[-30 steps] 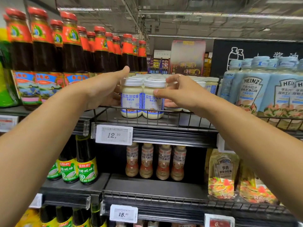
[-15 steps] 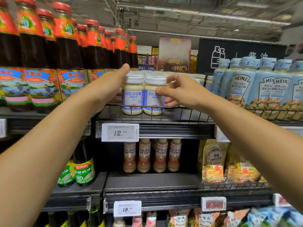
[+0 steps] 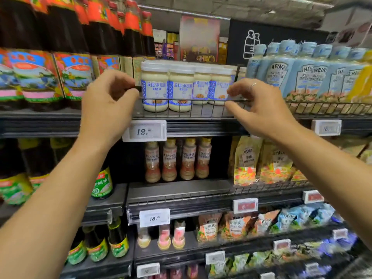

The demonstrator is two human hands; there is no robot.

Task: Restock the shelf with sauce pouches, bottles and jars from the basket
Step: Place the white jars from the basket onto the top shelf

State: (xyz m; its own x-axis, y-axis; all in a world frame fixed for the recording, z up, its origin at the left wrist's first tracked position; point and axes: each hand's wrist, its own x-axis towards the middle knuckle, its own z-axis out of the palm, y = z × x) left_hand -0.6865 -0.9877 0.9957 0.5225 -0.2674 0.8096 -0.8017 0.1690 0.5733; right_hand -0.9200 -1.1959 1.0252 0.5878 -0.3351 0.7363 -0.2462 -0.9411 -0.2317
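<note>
Broadly, the shelf (image 3: pixel 201 125) carries its stock in brand blocks: dark sauce bottles (image 3: pixel 66 57) to the left, pale blue Heinz bottles (image 3: pixel 302 77) to the right, and the white jars (image 3: pixel 167 89) between them, faced label-out behind a low wire rail (image 3: pixel 191 100) that probably keeps them from sliding off the lip. At least 4 jars show in the front ranks, 2 forward and 2 set a little back. No basket is in view, so the jars on this shelf are the only task items I can place.

Both hands are at the rail, not on a jar. The left hand (image 3: pixel 106 105) has its fingers curled in, thumb and forefinger meeting at the rail's left end; whether it truly pinches the wire is hard to tell. The right hand (image 3: pixel 259 109), wearing a ring (image 3: pixel 253 85), is curled likewise at the rail's right part, fingertips (image 3: pixel 231 91) just beside the rightmost jar. My guess is that the rail is being seated or steadied. Below it hangs a price tag (image 3: pixel 145 130) reading 12.
</note>
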